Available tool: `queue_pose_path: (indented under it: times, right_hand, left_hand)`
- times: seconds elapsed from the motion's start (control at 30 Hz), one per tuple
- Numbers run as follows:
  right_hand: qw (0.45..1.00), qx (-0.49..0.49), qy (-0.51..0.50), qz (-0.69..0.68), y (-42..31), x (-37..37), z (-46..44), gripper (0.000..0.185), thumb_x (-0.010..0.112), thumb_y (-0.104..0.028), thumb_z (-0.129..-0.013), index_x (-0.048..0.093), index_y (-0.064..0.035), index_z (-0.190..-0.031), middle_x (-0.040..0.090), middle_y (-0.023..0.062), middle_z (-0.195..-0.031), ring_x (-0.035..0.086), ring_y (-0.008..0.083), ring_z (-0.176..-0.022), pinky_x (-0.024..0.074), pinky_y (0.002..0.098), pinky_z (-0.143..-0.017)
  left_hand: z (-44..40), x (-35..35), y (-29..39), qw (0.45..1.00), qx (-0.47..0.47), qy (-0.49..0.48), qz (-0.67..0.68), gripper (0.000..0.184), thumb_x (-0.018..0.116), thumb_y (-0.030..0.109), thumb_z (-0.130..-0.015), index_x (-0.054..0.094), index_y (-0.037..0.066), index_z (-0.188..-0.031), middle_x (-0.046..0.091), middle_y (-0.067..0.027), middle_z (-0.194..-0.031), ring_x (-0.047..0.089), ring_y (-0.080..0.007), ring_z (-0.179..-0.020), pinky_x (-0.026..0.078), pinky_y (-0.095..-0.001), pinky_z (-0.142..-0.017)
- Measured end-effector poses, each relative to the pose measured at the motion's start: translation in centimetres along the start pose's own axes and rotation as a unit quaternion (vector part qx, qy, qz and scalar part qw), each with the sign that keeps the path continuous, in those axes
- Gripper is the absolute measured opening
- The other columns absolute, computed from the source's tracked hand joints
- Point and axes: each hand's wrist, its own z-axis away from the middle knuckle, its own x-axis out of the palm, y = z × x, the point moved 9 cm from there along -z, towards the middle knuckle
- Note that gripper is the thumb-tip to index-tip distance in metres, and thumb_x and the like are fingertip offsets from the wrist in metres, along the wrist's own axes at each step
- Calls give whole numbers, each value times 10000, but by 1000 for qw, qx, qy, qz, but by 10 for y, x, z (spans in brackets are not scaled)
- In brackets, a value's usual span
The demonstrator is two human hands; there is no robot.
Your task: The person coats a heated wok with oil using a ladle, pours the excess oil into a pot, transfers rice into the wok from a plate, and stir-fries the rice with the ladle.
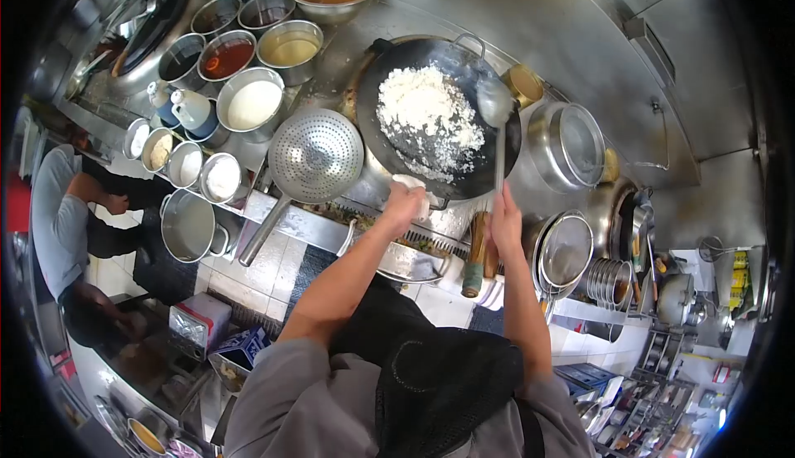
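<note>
White rice (424, 110) lies spread in a large dark wok (385, 147) on the stove. My left hand (404, 204) is closed on a folded white cloth (411, 181) at the wok's near rim, beside its small handle. In my right hand (505, 224) is the long handle of a metal ladle (494, 102). The ladle's bowl rests at the right inner side of the wok, next to the rice and apart from most of it.
A perforated strainer (315, 156) lies left of the wok. Bowls of sauces (226, 55) and seasonings (221, 176) stand further left. Right are a steel pot (566, 145), sieves (566, 249) and wooden handles (475, 255). Another person (62, 209) is at far left.
</note>
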Motion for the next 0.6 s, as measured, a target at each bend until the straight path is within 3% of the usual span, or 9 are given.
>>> queue_pose_path:
  times: [0.13,0.17,0.2,0.27,0.33,0.37,0.53,0.57,0.6]
  right_hand:
    - [992,37,-115,-33,-26,76,-30,530,468,-293,-1019,325,-129,-1502,430,-1,-546,399,91,-394,377,284,-368]
    - [987,4,-149,54,-12,74,-40,524,497,-278,-1005,351,-152,-1492,589,91,-656,557,186,-483,490,329,-491]
    - [987,1,-150,49,0,64,-39,524,497,-278,-1005,351,-152,-1492,589,91,-656,557,186,-483,490,329,-491]
    - [941,-156,-133,268,2,36,-25,533,537,-247,-983,365,-172,-1482,690,199,-892,679,305,-720,541,368,-720]
    - [909,-276,-127,285,-9,4,1,497,565,-211,-963,435,-170,-1441,671,252,-1020,679,360,-899,502,370,-855]
    - [910,-275,-125,286,-21,-10,16,497,565,-211,-963,435,-170,-1441,671,252,-1020,679,360,-899,502,370,-855]
    - [936,38,-106,335,-38,-54,55,387,571,-195,-959,562,-89,-1332,639,307,-1063,685,336,-960,504,358,-835]
    - [944,-13,-89,318,-27,-56,43,423,564,-209,-966,523,-67,-1362,674,263,-945,695,265,-796,519,348,-740]
    - [944,-12,-87,318,-11,-53,31,423,564,-209,-966,523,-67,-1362,674,263,-945,695,265,-796,519,348,-740]
  left_hand:
    - [11,16,14,995,-36,-90,6,207,557,26,-820,527,-57,-1007,608,-131,-862,612,-229,-645,498,-371,-475]
    - [11,12,13,999,-12,-33,35,163,564,29,-814,541,-56,-952,601,-127,-843,599,-224,-614,477,-370,-449]
    - [3,9,2,999,-8,-32,31,163,564,29,-814,541,-56,-952,601,-127,-843,599,-224,-614,477,-370,-449]
    - [-17,3,-18,999,11,-31,24,183,564,28,-815,527,-57,-973,597,-130,-859,601,-230,-617,482,-368,-451]
    - [-18,5,-22,998,7,-56,11,244,563,29,-822,494,-57,-1040,590,-135,-897,604,-235,-646,489,-373,-463]
    - [-10,3,-16,999,3,-32,7,279,559,27,-827,468,-56,-1078,581,-141,-940,608,-231,-695,498,-372,-485]
    - [1,9,-6,998,17,-30,43,350,547,23,-841,408,-50,-1153,550,-150,-1041,603,-219,-839,528,-368,-587]
    - [1,10,-4,998,13,-44,35,355,544,22,-844,401,-48,-1161,544,-149,-1058,598,-217,-863,533,-368,-619]
    - [3,11,-3,998,8,-56,28,360,541,21,-846,394,-45,-1168,538,-148,-1075,593,-216,-888,537,-368,-651]
